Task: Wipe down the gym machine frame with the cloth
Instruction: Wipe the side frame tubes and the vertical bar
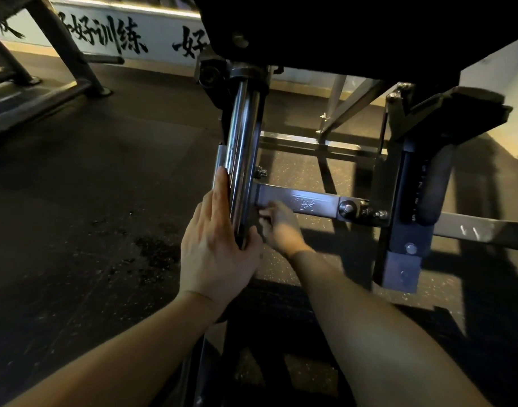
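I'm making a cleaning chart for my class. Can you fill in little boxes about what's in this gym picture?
Place: gym with a dark floor
Left hand: left hand lies flat against the shiny pole, fingers straight
Right hand: right hand has fingers curled at the flat bar beside the pole, blurred
Wiping thing: no cloth can be seen
Behind: wall with black painted writing
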`<state>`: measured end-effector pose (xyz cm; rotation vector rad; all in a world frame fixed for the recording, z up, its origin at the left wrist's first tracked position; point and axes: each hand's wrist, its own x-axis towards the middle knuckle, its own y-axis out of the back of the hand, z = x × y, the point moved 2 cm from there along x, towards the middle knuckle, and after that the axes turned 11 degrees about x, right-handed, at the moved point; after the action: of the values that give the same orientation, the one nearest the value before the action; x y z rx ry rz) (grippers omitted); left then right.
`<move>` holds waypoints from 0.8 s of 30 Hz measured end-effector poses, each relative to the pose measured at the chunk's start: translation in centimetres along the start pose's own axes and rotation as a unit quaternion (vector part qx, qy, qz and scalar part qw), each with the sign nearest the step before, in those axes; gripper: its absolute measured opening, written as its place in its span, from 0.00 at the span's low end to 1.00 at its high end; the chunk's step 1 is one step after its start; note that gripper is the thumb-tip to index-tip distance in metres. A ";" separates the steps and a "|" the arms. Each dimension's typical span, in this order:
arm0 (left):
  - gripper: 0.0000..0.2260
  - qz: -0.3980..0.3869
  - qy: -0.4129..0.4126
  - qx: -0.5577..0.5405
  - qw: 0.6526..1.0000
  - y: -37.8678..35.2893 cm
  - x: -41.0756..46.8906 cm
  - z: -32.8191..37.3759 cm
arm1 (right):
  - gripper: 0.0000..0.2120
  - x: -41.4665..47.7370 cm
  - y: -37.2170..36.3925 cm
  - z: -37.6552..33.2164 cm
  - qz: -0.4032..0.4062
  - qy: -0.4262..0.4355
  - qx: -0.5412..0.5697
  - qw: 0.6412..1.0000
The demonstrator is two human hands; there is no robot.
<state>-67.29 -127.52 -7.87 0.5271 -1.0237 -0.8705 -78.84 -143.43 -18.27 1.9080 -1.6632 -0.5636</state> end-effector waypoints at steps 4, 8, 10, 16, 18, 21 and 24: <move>0.43 0.012 -0.001 0.025 1.000 0.2 -0.2 0.3 | 0.10 -5.2 0.6 2.3 0.062 -0.110 0.163 0.979; 0.42 0.013 -0.006 0.042 0.999 0.5 -0.5 0.5 | 0.10 -11.4 3.8 1.5 0.133 -0.175 0.397 0.891; 0.42 0.015 -0.012 0.043 0.999 0.6 -0.5 0.6 | 0.09 -14.7 6.2 0.9 0.159 -0.199 0.457 0.852; 0.48 0.018 0.066 0.062 0.996 0.4 -0.5 1.5 | 0.09 -21.3 11.6 3.5 0.277 -0.240 0.502 0.783; 0.46 0.040 0.043 0.066 0.996 0.0 -0.9 3.8 | 0.09 -22.7 13.1 4.5 0.339 -0.235 0.481 0.774; 0.40 0.025 -0.064 0.041 0.997 -2.5 -2.2 8.1 | 0.08 -23.3 15.3 5.6 0.417 -0.200 0.467 0.754; 0.30 -0.001 -0.179 0.062 0.982 -5.9 -3.0 11.1 | 0.08 -21.7 16.9 6.7 0.467 -0.157 0.403 0.771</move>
<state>-80.17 -128.32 -8.81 0.4855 -1.4137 -0.9263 -99.19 -124.34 -13.44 1.1049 -3.0852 0.3390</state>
